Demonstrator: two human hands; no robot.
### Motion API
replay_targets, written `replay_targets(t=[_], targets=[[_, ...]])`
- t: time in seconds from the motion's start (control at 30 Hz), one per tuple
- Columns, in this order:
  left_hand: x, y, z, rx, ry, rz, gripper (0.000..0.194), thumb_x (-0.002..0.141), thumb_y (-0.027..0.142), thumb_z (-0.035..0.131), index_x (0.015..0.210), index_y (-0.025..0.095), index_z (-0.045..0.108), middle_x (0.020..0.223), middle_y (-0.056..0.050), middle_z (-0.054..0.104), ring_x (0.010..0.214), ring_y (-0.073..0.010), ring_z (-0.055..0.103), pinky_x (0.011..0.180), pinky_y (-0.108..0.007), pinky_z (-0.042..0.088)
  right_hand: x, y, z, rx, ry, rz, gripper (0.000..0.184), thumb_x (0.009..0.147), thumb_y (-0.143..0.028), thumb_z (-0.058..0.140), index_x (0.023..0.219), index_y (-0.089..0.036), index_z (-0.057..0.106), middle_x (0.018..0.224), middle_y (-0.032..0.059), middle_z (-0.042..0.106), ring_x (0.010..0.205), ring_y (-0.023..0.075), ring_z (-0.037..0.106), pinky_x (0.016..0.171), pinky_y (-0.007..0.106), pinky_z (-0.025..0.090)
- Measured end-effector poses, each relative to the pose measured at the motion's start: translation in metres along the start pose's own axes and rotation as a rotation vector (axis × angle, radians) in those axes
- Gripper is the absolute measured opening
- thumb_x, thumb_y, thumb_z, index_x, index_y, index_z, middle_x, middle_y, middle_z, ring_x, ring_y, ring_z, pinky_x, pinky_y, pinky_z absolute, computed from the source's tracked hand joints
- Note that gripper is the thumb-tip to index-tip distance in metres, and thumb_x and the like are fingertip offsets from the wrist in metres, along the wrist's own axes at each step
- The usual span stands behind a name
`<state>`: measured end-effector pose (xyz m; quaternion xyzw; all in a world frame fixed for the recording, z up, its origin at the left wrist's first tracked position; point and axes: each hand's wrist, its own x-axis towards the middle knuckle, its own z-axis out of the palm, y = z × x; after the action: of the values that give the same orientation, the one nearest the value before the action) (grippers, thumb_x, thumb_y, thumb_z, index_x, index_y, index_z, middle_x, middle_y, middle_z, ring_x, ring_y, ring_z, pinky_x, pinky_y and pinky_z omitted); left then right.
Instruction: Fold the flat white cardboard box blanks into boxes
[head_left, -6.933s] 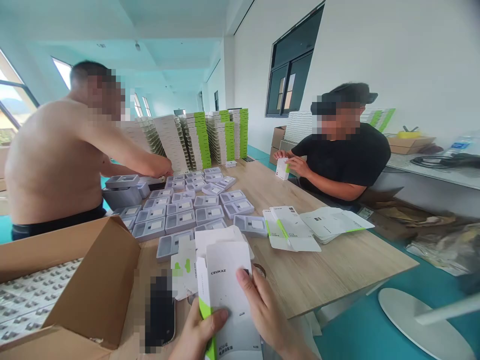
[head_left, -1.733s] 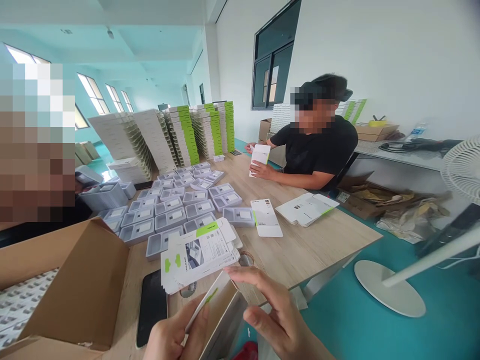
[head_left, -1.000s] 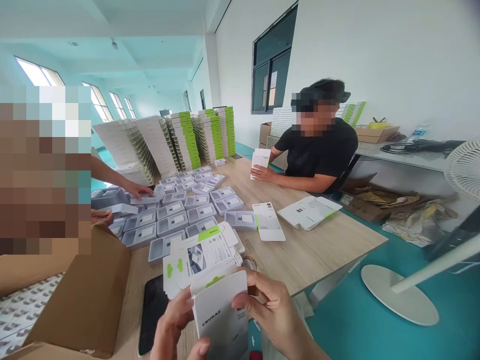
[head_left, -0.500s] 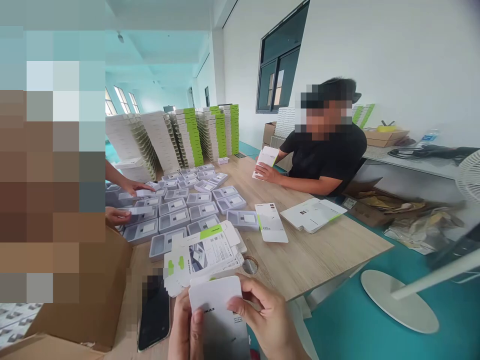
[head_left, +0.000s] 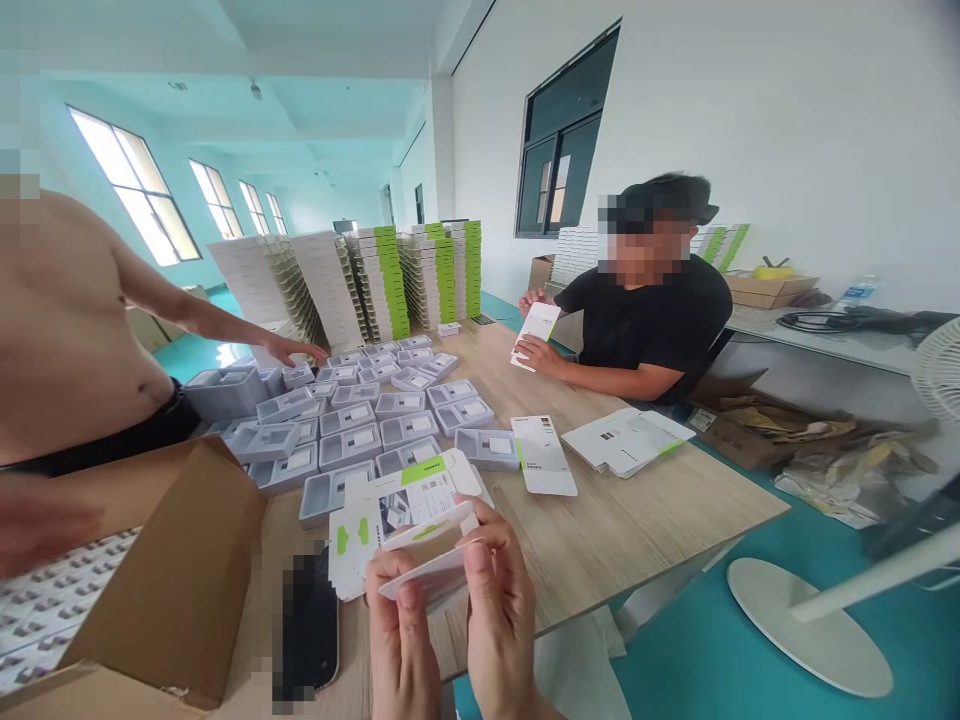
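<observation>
Carton (head_left: pixel 436 573) sits between the two hands, just over the table's near edge, its mouth turned up towards the wearer and its two broad panels apart. The left hand (head_left: pixel 402 632) pinches one side, thumb on the near panel and fingers behind; the right hand (head_left: pixel 498 606) grips the other side likewise, so the hold, narrow on both sides, probably keeps that mouth spread. Just beyond, a pile of flat blanks (head_left: pixel 442 500) lies overlapped, seemingly for easy picking. To its left is a phone (head_left: pixel 319 625), then an open box (head_left: pixel 191 570), flaps out, which leaves its rows of small parts (head_left: pixel 71 590) exposed. Trays (head_left: pixel 350 443) stand in loose rows farther on, hollows upward, many showing a white piece, perhaps so that each can be checked at a glance. A co-worker's hand (head_left: pixel 289 348) reaches over them; across the table, another person (head_left: pixel 637 320) holds a second carton (head_left: pixel 538 330). Tall stacks (head_left: pixel 381 285) crowd the far end, likely to spare the working side.
</observation>
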<state>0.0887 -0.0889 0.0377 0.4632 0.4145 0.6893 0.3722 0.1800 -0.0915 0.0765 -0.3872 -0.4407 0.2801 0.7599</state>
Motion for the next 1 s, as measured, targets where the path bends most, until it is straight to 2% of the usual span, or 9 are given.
replay_targets(t=[0.07, 0.13, 0.27, 0.4, 0.47, 0.57, 0.63, 0.87, 1.0], targets=[[-0.007, 0.001, 0.006, -0.031, 0.046, -0.069, 0.036, 0.104, 0.061, 0.056, 0.104, 0.027, 0.069, 0.134, -0.011, 0.071, 0.125, -0.0307, 0.068, 0.104, -0.046, 0.062, -0.001, 0.003, 0.002, 0.041, 0.047, -0.009, 0.035, 0.107, -0.05, 0.063, 0.084, -0.024, 0.063, 0.122, 0.0098, 0.077, 0.109, 0.0231, 0.077, 0.092, 0.032, 0.064], [-0.009, 0.003, 0.007, -0.073, 0.085, -0.124, 0.036, 0.103, 0.062, 0.057, 0.1, 0.028, 0.07, 0.14, -0.008, 0.071, 0.129, -0.0281, 0.067, 0.106, -0.04, 0.061, -0.004, 0.005, 0.005, 0.066, 0.071, -0.043, 0.033, 0.106, -0.045, 0.067, 0.08, -0.024, 0.064, 0.112, 0.0055, 0.079, 0.101, 0.0203, 0.078, 0.088, 0.029, 0.064], [-0.001, 0.001, 0.003, -0.265, 0.118, -0.189, 0.035, 0.089, 0.059, 0.079, 0.084, 0.025, 0.074, 0.122, -0.005, 0.079, 0.12, -0.0238, 0.069, 0.099, -0.029, 0.06, -0.012, 0.012, 0.009, 0.104, 0.099, -0.046, 0.035, 0.105, -0.039, 0.068, 0.073, -0.024, 0.063, 0.102, 0.0022, 0.077, 0.093, 0.0178, 0.076, 0.085, 0.027, 0.064], [0.005, 0.0, 0.007, -0.403, 0.177, -0.226, 0.034, 0.081, 0.051, 0.091, 0.096, 0.024, 0.079, 0.109, -0.004, 0.08, 0.106, -0.0221, 0.072, 0.092, -0.03, 0.061, -0.016, 0.022, 0.008, 0.138, 0.149, 0.043, 0.032, 0.1, -0.039, 0.072, 0.074, -0.024, 0.062, 0.102, 0.004, 0.074, 0.09, 0.0184, 0.072, 0.08, 0.027, 0.063], [0.005, 0.002, 0.011, -0.45, 0.189, -0.237, 0.032, 0.078, 0.046, 0.094, 0.089, 0.023, 0.075, 0.109, -0.003, 0.08, 0.102, -0.0217, 0.073, 0.089, -0.03, 0.062, -0.015, 0.023, 0.007, 0.155, 0.163, 0.076, 0.032, 0.098, -0.04, 0.074, 0.074, -0.024, 0.061, 0.103, 0.0043, 0.072, 0.089, 0.019, 0.071, 0.079, 0.028, 0.063], [0.004, 0.005, 0.016, -0.51, 0.182, -0.251, 0.036, 0.076, 0.04, 0.097, 0.078, 0.022, 0.065, 0.106, -0.002, 0.08, 0.101, -0.0205, 0.074, 0.088, -0.03, 0.063, -0.01, 0.02, 0.006, 0.193, 0.196, 0.097, 0.036, 0.094, -0.044, 0.077, 0.072, -0.024, 0.058, 0.104, 0.0042, 0.069, 0.093, 0.0216, 0.069, 0.082, 0.033, 0.064], [0.004, 0.008, 0.017, -0.519, 0.182, -0.272, 0.039, 0.075, 0.039, 0.098, 0.078, 0.023, 0.063, 0.103, -0.001, 0.08, 0.1, -0.0198, 0.075, 0.088, -0.029, 0.062, -0.008, 0.018, 0.006, 0.23, 0.21, 0.107, 0.037, 0.091, -0.046, 0.079, 0.071, -0.024, 0.056, 0.103, 0.0039, 0.066, 0.094, 0.0227, 0.068, 0.082, 0.036, 0.064], [0.012, 0.024, 0.024, -0.469, 0.244, -0.345, 0.033, 0.067, 0.035, 0.094, 0.088, 0.025, 0.07, 0.093, 0.003, 0.074, 0.094, -0.0185, 0.071, 0.085, -0.026, 0.061, -0.013, 0.034, 0.013, 0.26, 0.311, 0.099, 0.03, 0.089, -0.038, 0.079, 0.078, -0.027, 0.053, 0.105, 0.0028, 0.064, 0.1, 0.0236, 0.061, 0.089, 0.039, 0.057], [0.017, 0.031, 0.026, -0.431, 0.328, -0.356, 0.03, 0.057, 0.033, 0.093, 0.08, 0.024, 0.076, 0.086, 0.003, 0.073, 0.089, -0.0153, 0.065, 0.076, -0.016, 0.057, -0.016, 0.036, 0.018, 0.242, 0.363, 0.046, 0.033, 0.087, -0.045, 0.08, 0.08, -0.03, 0.052, 0.097, 0.0032, 0.064, 0.089, 0.0261, 0.059, 0.083, 0.042, 0.054]])
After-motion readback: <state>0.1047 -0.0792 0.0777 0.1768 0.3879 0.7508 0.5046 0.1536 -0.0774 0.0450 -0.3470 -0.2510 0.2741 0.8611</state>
